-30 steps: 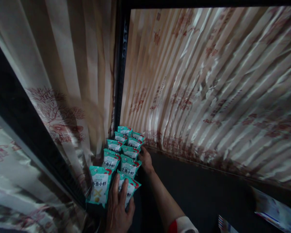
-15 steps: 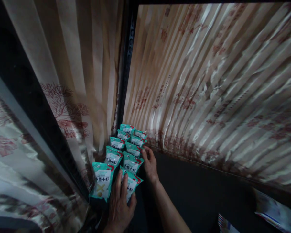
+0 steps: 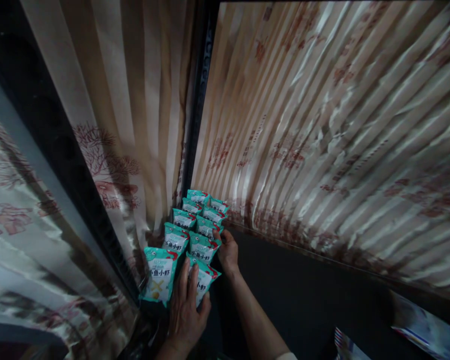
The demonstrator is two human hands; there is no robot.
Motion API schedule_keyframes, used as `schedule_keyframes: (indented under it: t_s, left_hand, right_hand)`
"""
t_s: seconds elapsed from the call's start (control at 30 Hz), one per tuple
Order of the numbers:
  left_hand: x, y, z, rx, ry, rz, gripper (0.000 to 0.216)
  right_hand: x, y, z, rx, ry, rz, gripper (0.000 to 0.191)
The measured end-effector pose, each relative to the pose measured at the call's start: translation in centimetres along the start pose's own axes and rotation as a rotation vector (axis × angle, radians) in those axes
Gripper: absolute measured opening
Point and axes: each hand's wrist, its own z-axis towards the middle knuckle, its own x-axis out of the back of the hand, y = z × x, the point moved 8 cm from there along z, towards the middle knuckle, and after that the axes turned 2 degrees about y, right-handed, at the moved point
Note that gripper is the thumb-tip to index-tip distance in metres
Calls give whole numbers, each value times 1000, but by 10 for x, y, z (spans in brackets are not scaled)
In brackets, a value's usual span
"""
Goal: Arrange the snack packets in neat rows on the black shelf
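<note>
Several teal and white snack packets (image 3: 174, 240) stand in two rows on a dark shelf (image 3: 303, 295), pushed into its far left corner. My left hand (image 3: 185, 312) lies flat on the front of the nearest right-row packet (image 3: 204, 282), fingers stretched upward between the two front packets. My right hand (image 3: 228, 250) is curled against the right side of a packet (image 3: 202, 246) in the middle of the right row, fingers bent round its edge. The front left packet (image 3: 158, 275) stands upright beside my left fingers.
Cream curtain fabric with red prints (image 3: 322, 140) lines the back and left side of the shelf. A black upright post (image 3: 198, 95) runs down the corner. Some printed packaging (image 3: 423, 327) lies at the lower right edge of the shelf.
My right hand has slid a little back toward me along the right row and curled tighter on a packet. The left hand stays flat on the front packet. The view has shifted slightly.
</note>
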Motion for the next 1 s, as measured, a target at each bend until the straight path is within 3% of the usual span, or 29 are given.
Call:
schedule_keyframes:
  t_s: [0.17,0.33,0.47,0.7,1.0]
  left_hand:
    - [0,1,0,3,5,0,64]
    - [2,1,2,34,16,-20,69]
    - [3,-1,2,68,22,-19,68]
    - [6,0,1,15,80,14,68]
    - [9,2,6,14,117,58,71]
  right_hand:
    - [0,-2,-8,-58,-92,82,45]
    - [20,-2,-41,-91,-35,248,47]
    - [12,3,-62,-90,-139,280,45]
    - [-2,-6,-61,-159,-251,373,36]
    - [-6,-2,-67,-263,-271,424,34]
